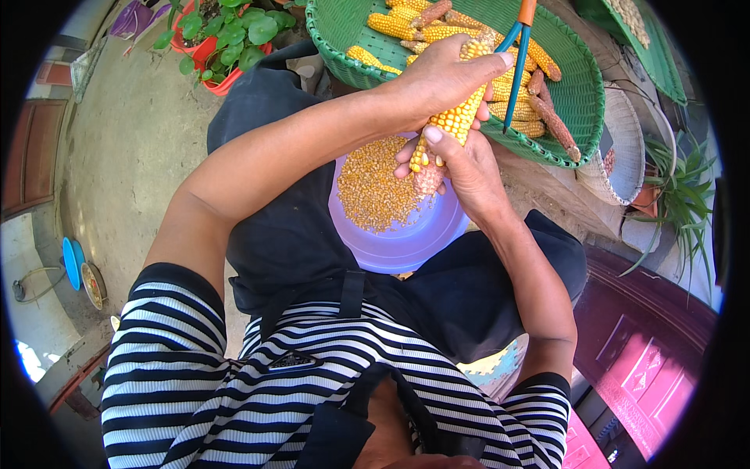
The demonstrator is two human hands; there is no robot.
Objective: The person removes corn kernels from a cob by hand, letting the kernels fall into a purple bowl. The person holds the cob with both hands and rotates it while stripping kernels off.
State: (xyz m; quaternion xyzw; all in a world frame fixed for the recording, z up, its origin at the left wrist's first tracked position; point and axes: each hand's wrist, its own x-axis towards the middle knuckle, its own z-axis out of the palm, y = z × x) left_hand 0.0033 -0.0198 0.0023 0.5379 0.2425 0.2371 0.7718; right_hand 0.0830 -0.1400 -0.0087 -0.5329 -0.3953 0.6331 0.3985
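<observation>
A partly shelled yellow corn cob (460, 120) is held aslant between both hands, bare and pinkish at its lower end. My left hand (448, 79) grips its upper part. My right hand (469, 167) holds the lower end, the thumb against the kernels. Below the hands, a purple plastic basin (392, 252) between the knees holds loose corn kernels (375, 182). Just behind the cob, a tool with blue metal prongs and an orange handle (527, 12) stands at the edge of a green woven basket (586, 99). Whole cobs (389, 24) and bare cobs (554, 126) lie in that basket.
Potted green plants (234, 35) stand beyond the left knee. A white woven basket (630, 146) and a spiky-leaved plant (679, 187) are at the right, near another green basket (662, 64). A blue basin (72, 264) is at the far left, a reddish carved panel (638, 352) at lower right.
</observation>
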